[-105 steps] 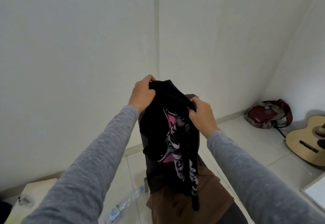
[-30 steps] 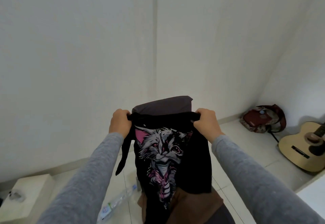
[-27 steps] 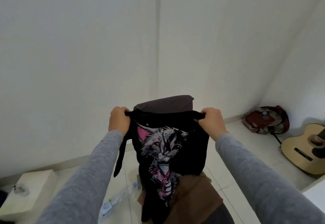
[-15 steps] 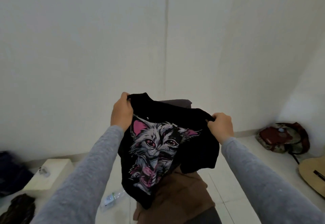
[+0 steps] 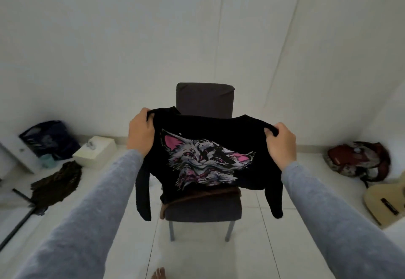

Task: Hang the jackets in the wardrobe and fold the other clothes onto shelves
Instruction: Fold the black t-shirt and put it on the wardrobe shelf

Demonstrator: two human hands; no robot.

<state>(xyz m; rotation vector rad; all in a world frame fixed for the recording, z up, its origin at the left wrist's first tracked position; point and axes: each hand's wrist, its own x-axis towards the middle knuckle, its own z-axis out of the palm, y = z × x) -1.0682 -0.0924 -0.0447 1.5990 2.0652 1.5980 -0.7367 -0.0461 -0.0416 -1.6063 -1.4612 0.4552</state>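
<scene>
Since the earlier frames the hands are drawing further apart, and the black shirt (image 5: 219,128), then hanging narrow, is now being stretched wide with its cat print facing the camera. The left hand (image 5: 140,134) is clamping one shoulder of the shirt, fingers curled over the fabric. The right hand (image 5: 281,145) is clamping the other shoulder in the same way. The shirt is being held in the air in front of a dark chair (image 5: 205,99), with both sleeves hanging down at the sides. Its lower hem is hanging just above a brown garment (image 5: 197,196) lying on the chair seat; whether they touch cannot be told. A guitar (image 5: 385,202) and a red bag (image 5: 355,160) are lying on the floor to the right.
</scene>
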